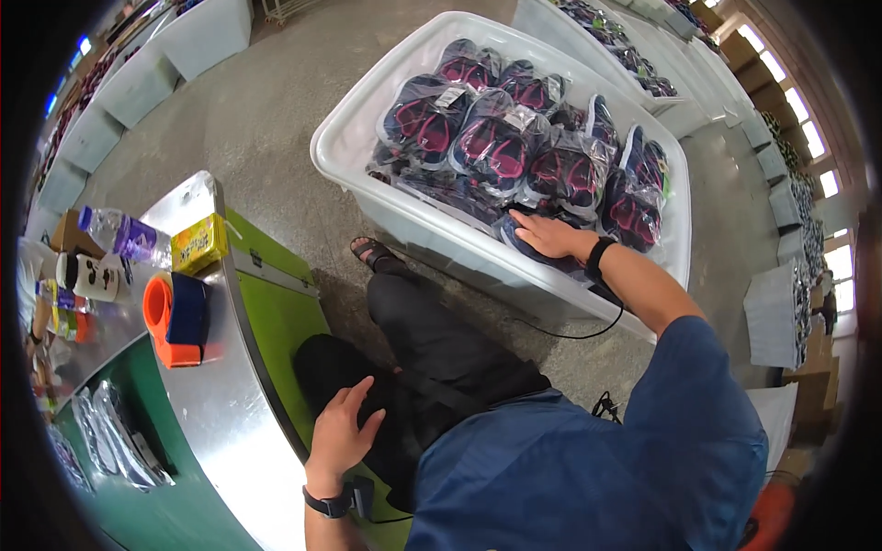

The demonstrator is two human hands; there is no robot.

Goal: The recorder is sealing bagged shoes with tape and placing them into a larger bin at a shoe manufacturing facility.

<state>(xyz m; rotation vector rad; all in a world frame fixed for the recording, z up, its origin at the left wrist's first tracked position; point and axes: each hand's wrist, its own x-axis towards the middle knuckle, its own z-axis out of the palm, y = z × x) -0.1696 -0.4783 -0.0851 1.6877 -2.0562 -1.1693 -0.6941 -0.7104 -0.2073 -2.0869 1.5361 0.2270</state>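
right hand touches bagged shoes beneath it

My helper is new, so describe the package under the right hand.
Find the big white tub beyond the person's legs. Just inside its near wall lies a dark blue package; it alone has the right hand on it.

And there's the right arm, reaching up from the lower right, bent at the elbow, its forearm slanting toward upper centre! The right hand sits palm down, fingers stretched toward the left of the frame. Down at lower left, the left forearm rises almost straight from the bottom edge, and the left hand hangs loose, fingers slightly bent and pointing up, thumb well apart, back of the hand uppermost.
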